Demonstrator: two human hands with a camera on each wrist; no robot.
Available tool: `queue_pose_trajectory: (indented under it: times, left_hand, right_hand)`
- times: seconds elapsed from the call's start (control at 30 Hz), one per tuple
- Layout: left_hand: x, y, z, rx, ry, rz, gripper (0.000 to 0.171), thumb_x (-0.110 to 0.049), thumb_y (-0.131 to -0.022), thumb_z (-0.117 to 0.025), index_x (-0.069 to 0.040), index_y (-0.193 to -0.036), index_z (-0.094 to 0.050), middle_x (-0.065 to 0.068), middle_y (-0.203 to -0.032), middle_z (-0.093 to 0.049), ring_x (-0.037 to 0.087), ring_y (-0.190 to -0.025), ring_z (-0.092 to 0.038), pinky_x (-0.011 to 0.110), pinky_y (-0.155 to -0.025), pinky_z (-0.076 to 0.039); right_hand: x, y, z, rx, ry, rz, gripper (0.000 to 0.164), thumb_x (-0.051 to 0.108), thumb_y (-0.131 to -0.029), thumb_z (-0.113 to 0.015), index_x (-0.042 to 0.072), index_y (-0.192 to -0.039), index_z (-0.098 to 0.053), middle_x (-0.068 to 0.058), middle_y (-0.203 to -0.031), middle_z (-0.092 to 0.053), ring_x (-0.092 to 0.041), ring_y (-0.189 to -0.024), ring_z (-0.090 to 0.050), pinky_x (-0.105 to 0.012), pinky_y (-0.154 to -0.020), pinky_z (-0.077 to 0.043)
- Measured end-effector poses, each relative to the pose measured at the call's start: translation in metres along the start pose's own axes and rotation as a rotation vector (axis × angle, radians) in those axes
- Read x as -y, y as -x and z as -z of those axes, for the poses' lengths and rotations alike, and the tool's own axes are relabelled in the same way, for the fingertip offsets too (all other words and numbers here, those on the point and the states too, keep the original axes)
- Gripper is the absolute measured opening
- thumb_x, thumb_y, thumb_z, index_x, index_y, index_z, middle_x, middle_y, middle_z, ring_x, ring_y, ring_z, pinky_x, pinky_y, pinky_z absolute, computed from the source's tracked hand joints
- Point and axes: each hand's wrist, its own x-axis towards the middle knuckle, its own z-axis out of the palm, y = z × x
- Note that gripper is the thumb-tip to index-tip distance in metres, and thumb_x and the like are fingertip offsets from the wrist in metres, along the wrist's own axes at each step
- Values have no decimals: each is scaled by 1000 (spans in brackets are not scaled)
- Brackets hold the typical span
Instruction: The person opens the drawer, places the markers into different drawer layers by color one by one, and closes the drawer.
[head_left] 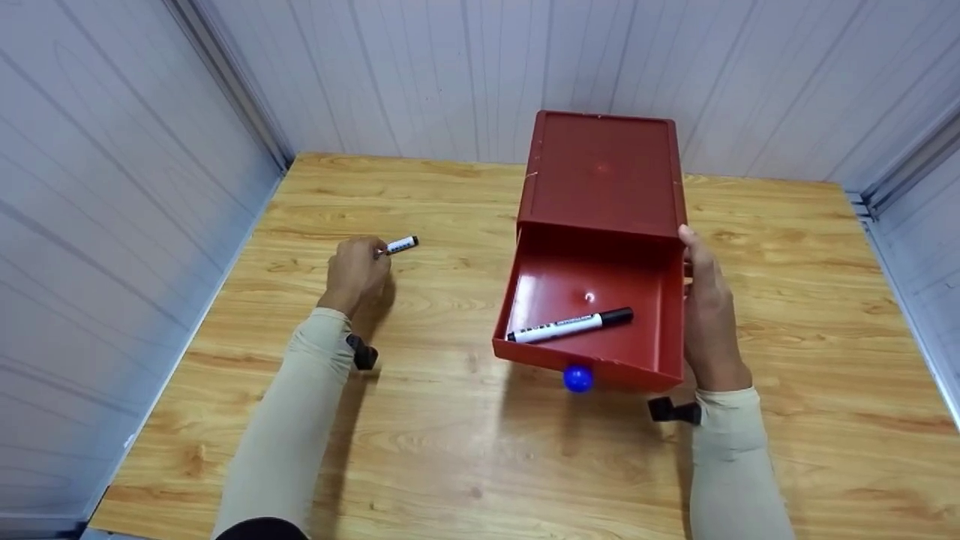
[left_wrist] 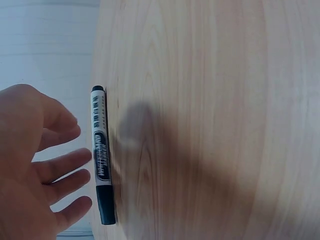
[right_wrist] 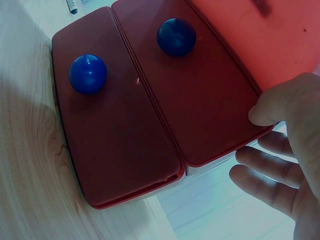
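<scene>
A white marker with a black cap [left_wrist: 102,155] lies on the table. My left hand [head_left: 355,274] is over one end of it, and in the left wrist view the loosely bent fingertips [left_wrist: 82,157] are right beside its barrel. Farther right stands a red box with drawers [head_left: 604,172], its upper drawer [head_left: 551,281] pulled out. A second black-capped marker [head_left: 566,328] lies slantwise inside that drawer. My right hand [head_left: 711,322] is against the box's right side, thumb [left_wrist: 50,115] aside; in the right wrist view its fingers [right_wrist: 265,187] extend loosely beside the box.
Two blue ball knobs show in the right wrist view, an upper knob [right_wrist: 176,37] and a lower knob [right_wrist: 88,74], on the drawer fronts. The wooden table [head_left: 442,450] meets a pale panelled wall [head_left: 420,75] behind the box, with more panels at left and right.
</scene>
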Motion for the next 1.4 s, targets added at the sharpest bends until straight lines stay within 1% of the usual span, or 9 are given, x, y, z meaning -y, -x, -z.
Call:
queue_pose_trajectory:
  times: [0.07,0.17,0.27,0.47,0.6,0.8,0.97,1.17,1.4]
  left_hand:
    - [0,-1,0,-22,-26,-15,29,-12,-93,-57,-1,-116,-71,16,-112,-69,33,-95,-61,51,-78,-50]
    - [1,-1,-2,-13,-50,-18,29,-13,-93,-58,-2,-116,-72,17,-113,-69,34,-97,-63,51,-78,-51]
    - [1,0,-3,7,-62,-11,28,-12,-94,-59,-2,-116,-72,17,-112,-69,33,-95,-63,51,-77,-51]
    - [0,3,-3,21,-98,-20,28,-10,-91,-60,-3,-116,-71,16,-106,-65,35,-97,-60,52,-78,-49]
    - [1,4,-3,32,-141,-34,31,-10,-89,-59,-4,-116,-72,17,-105,-64,38,-98,-59,54,-79,-48]
    - [4,7,-6,66,-186,-28,31,-10,-88,-59,-4,-115,-72,18,-103,-65,38,-96,-60,56,-78,-48]
    - [7,9,-8,65,-213,-37,29,-9,-87,-60,-5,-113,-74,18,-101,-67,38,-95,-60,55,-77,-48]
    - [10,8,-7,57,-221,-56,25,-9,-87,-62,-6,-107,-76,16,-98,-70,36,-91,-64,53,-74,-51]
    - [12,8,-5,77,-192,-26,23,-11,-88,-62,-3,-106,-75,17,-99,-69,34,-91,-64,51,-75,-50]
  right_hand:
    - [0,0,0,-9,-16,0,72,-11,-91,-63,10,-152,-33,-16,-140,-50,-25,-104,-57,-22,-84,-47]
    - [0,1,1,-20,-37,3,71,-13,-90,-62,9,-152,-34,-18,-135,-52,-25,-102,-57,-20,-83,-47]
    - [1,0,1,-18,-34,11,71,-12,-90,-63,9,-151,-34,-18,-135,-52,-24,-102,-57,-19,-84,-47]
    - [1,-1,3,-12,-47,16,69,-13,-91,-61,9,-151,-34,-19,-130,-54,-25,-102,-57,-23,-82,-48]
    - [2,-1,4,-5,-51,11,71,-12,-91,-62,10,-152,-33,-18,-133,-52,-25,-104,-55,-22,-83,-48]
    - [1,0,2,-8,-20,3,73,-10,-90,-65,11,-152,-33,-15,-137,-52,-26,-105,-57,-23,-84,-49]
    - [-1,1,1,-6,-7,3,73,-10,-90,-65,11,-152,-33,-16,-137,-52,-24,-105,-56,-21,-85,-47]
    - [-2,0,0,-12,-42,18,72,-11,-90,-64,9,-152,-33,-17,-135,-52,-24,-106,-56,-17,-86,-47]
    - [-3,-1,-1,-5,-29,0,73,-12,-91,-62,11,-153,-33,-17,-136,-51,-24,-106,-56,-19,-84,-47]
